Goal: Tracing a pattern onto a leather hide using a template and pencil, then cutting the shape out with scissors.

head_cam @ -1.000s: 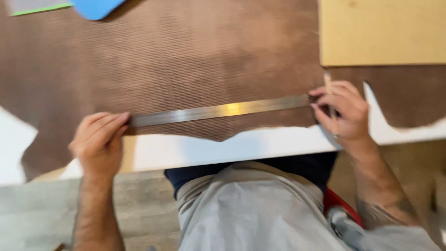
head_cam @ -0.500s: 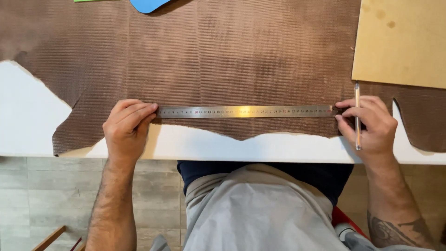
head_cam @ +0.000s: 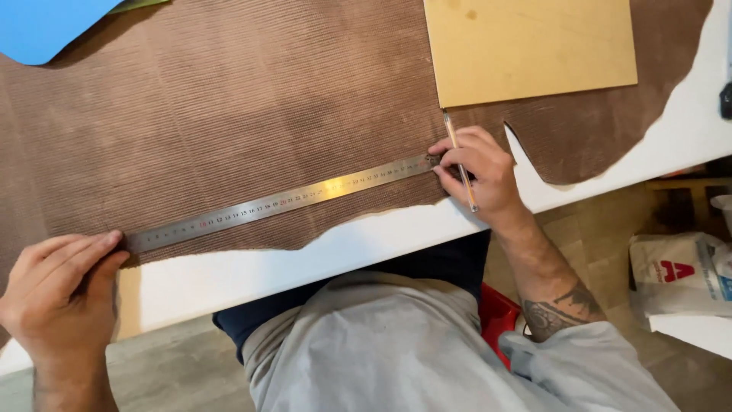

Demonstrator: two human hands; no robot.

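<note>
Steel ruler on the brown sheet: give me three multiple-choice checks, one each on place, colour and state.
1. Where does the steel ruler lie?
A. on the ribbed brown sheet
B. on the tan board
C. on the floor

2. What colour is the sheet at the top left corner?
A. red
B. blue
C. black

3. What does the right hand hold?
A. nothing
B. scissors
C. a pencil

Answers: 1 A, it spans the brown sheet; 2 B, plainly blue; 3 C, the pencil runs through the fingers at the ruler's end, while the left hand presses the other end.
</note>
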